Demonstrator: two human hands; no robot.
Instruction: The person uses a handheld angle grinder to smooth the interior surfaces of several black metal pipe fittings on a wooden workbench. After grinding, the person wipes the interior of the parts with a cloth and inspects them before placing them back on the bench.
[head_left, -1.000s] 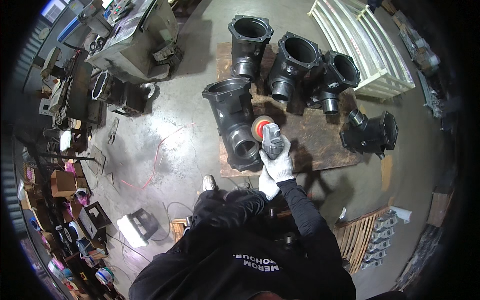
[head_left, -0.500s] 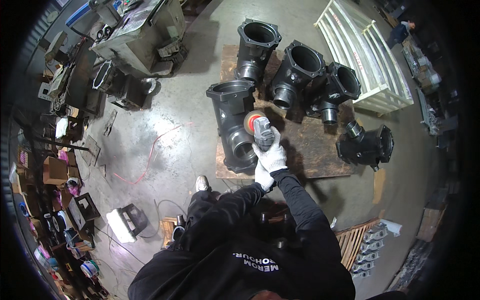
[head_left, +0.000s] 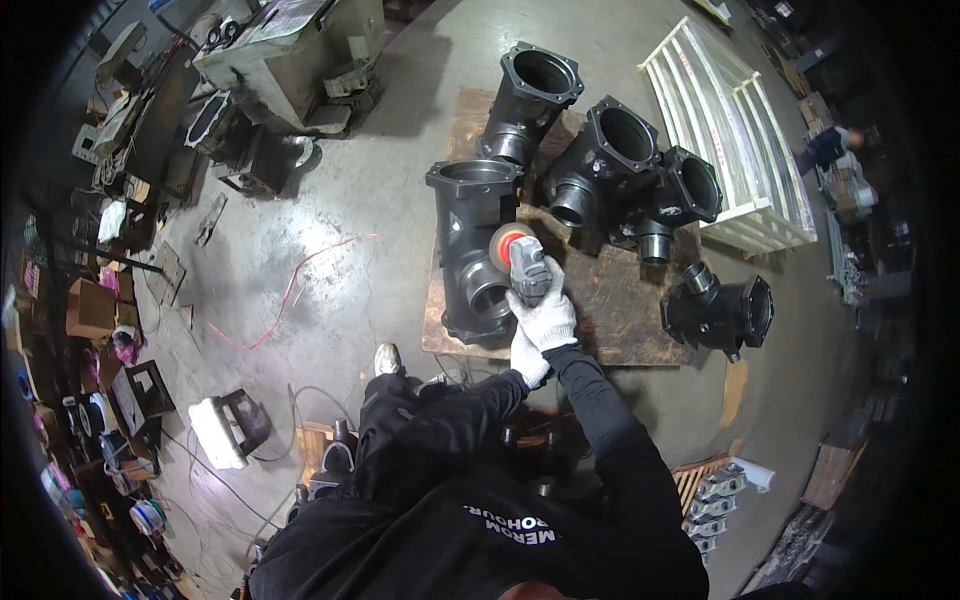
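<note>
My gloved right hand (head_left: 546, 318) is closed around the grey body of an angle grinder (head_left: 529, 275). Just below it, my gloved left hand (head_left: 528, 358) grips the tool's rear end, its fingers partly hidden. The grinder's round tan-and-red disc (head_left: 511, 246) is at the side of a black cast pipe housing (head_left: 465, 225), just above its bare metal side opening (head_left: 489, 296). Whether the disc touches the metal cannot be made out. This housing stands at the left edge of a worn wooden board (head_left: 620, 310).
More black housings (head_left: 608, 150) stand on the board's far side, and one (head_left: 718, 312) lies at its right edge. A white slatted crate (head_left: 735, 150) is beyond. Cables (head_left: 290, 410) and a lamp (head_left: 218, 432) lie on the floor at left. Another person (head_left: 828, 148) is far right.
My view has turned slightly, so the surroundings shift and tilt in the picture. Both hands keep their hold on the grinder, its disc still beside the same housing.
</note>
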